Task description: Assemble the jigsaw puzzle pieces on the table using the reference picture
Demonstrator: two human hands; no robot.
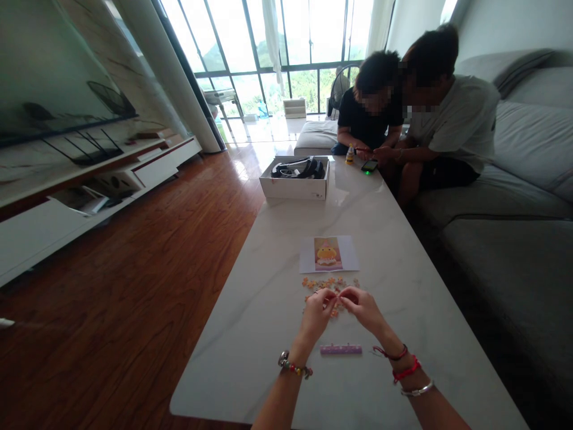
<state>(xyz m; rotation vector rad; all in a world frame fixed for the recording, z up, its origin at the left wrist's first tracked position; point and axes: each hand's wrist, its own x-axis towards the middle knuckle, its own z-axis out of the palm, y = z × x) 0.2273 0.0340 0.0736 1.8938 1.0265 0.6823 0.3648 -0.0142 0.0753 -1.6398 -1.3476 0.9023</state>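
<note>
My left hand (319,313) and my right hand (364,307) meet fingertip to fingertip above the table, both closed in a pinch. Between the fingertips is a small puzzle piece, mostly hidden by the fingers. Loose orange and pale puzzle pieces (329,283) lie scattered under and just beyond my hands, partly covered by them. Closer to me, between my wrists, a joined strip of purple puzzle pieces (341,350) with light dots lies flat. Past the loose pieces rests a paper sheet with a printed picture (328,254) of a yellow figure in a pink hat.
On the white marbled table (250,316), a white box (293,189) holds a black strapped device. Beyond it stand a small yellow bottle (350,154) and a phone-like device (369,166) with a green light. Two people sit on the grey sofa (505,239) at the right.
</note>
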